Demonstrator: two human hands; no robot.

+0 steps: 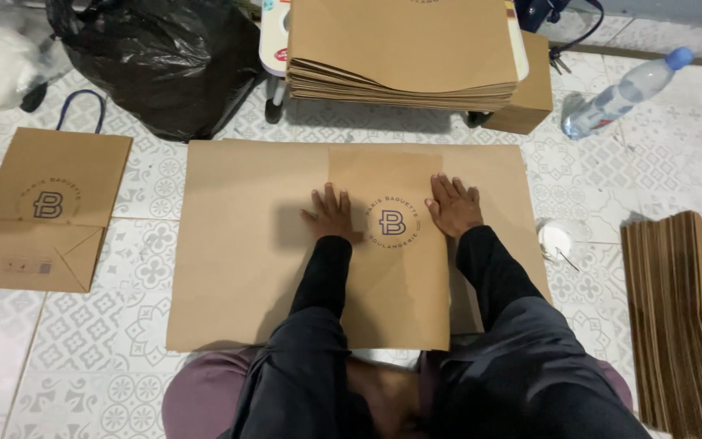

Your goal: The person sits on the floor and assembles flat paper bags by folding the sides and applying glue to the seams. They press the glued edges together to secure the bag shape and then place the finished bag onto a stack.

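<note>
Pressed flat, palms down and fingers spread, gripping nothing: left hand (333,213) and right hand (453,205) on a brown paper sheet (392,276) lying in the middle of a wider cardboard sheet (237,244) on the tiled floor (83,349). Between the 2 hands, a round dark emblem (392,222) printed on the paper. To the left, a finished brown paper bag (46,211) with the same round mark, blue handle (80,110) poking out at its top. Ahead, a thick stack of brown sheets (404,49), top edge cut off. At right, a fanned pile of sheets (680,317), partly out of frame. Near it, a clear bottle (623,93) with blue cap, and a small white cup (556,238), contents hard to make out. Top left, a black plastic sack (156,57).
</note>
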